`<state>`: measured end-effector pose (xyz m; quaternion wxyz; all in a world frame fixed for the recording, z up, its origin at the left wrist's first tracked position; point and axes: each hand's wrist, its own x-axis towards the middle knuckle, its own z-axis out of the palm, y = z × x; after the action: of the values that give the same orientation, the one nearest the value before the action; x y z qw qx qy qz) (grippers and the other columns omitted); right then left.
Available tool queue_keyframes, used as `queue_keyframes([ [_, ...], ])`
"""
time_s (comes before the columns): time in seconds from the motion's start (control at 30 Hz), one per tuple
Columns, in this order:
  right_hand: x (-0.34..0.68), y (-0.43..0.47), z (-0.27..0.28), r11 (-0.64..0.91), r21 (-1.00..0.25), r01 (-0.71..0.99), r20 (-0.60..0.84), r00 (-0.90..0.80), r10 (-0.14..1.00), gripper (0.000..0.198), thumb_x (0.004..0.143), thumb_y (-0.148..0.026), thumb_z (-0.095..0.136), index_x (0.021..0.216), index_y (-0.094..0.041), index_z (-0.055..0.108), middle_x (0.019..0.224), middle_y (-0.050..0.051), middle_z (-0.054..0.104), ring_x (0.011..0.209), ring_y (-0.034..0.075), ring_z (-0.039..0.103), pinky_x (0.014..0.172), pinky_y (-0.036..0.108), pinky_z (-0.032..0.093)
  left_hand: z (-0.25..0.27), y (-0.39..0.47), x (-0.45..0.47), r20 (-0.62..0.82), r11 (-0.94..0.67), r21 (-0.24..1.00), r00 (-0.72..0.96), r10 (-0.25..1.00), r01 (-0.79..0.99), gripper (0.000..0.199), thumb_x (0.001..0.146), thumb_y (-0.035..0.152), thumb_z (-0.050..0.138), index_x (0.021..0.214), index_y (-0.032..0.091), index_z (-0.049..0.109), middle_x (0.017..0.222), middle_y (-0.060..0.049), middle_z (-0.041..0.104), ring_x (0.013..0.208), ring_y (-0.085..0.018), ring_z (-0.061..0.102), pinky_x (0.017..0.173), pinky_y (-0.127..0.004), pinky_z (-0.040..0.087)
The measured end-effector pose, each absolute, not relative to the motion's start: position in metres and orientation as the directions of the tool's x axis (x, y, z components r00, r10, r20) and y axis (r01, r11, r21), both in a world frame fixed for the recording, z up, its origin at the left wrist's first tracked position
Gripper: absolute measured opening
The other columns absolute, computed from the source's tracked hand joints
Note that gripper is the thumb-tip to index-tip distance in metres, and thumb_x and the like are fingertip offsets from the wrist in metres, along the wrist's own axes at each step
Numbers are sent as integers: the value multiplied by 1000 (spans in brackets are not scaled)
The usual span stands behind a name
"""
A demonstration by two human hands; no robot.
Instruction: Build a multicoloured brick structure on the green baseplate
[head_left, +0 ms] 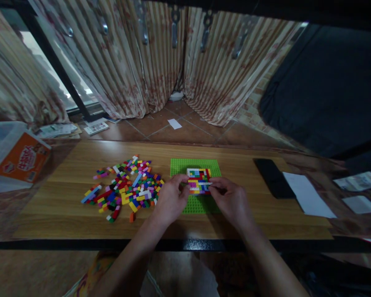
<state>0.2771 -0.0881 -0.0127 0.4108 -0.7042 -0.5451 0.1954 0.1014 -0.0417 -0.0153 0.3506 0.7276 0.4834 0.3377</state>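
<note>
The multicoloured rectangular plastic-brick build [199, 187] sits on the green studded plastic baseplate [198, 205]. The bare left hand [172, 196] and right hand [231, 199] curl at the build's opposite edges, gripping or not I cannot tell; bracing 1 side while pressing straight down should keep it flush.

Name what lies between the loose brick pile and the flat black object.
In the head view, the green baseplate lies between them, bearing the multicolored brick build, with the left hand and right hand at it.
</note>
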Motion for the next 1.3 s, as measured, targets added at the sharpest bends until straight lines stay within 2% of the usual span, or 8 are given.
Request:
queue_keyframes([
  [0.27, 275, -87, -10, -164, -830, 534, 97, 427, 899, 19, 75, -30, 63, 90, -18, 68, 76, 6, 75, 66, 21, 70, 62, 31, 51, -14, -42, 102, 122, -272, 839, 324, 938, 472, 20, 84, 14, 55, 100, 18, 65, 97, -5, 71, 72, -14, 63, 66, -25, 49],
  [0.6, 277, -81, -15, -237, -882, 407, 1, 504, 863, 24, 67, -33, 69, 85, -18, 63, 65, 5, 72, 59, 21, 68, 56, 30, 47, -16, -44, 102, 162, -305, 833, 323, 932, 461, 19, 84, 12, 53, 100, 16, 64, 96, -6, 70, 77, -16, 64, 71, -27, 51],
  [1.0, 276, -79, -14, -242, -855, 458, 40, 523, 851, 26, 67, -35, 70, 85, -18, 63, 65, 5, 71, 58, 21, 67, 56, 30, 46, -15, -45, 102, 132, -262, 845, 292, 947, 467, 20, 85, 12, 52, 101, 17, 64, 93, -6, 70, 75, -16, 64, 71, -28, 50],
  [1.17, 263, -84, -7, -119, -877, 466, 181, 550, 815, 24, 74, -39, 68, 85, -18, 64, 74, 5, 72, 64, 20, 67, 59, 30, 50, -9, -44, 98, 149, -257, 852, 259, 954, 456, 23, 86, 11, 48, 100, 17, 66, 91, -7, 71, 78, -18, 66, 72, -29, 51],
  [1.3, 237, -90, -9, 64, -855, 515, 309, 406, 860, 17, 82, -37, 63, 86, -20, 66, 80, 4, 72, 70, 17, 66, 66, 30, 52, -8, -33, 84, 239, -272, 886, 131, 962, 376, 22, 86, 14, 50, 99, 18, 67, 93, -7, 72, 85, -19, 67, 76, -30, 52],
])
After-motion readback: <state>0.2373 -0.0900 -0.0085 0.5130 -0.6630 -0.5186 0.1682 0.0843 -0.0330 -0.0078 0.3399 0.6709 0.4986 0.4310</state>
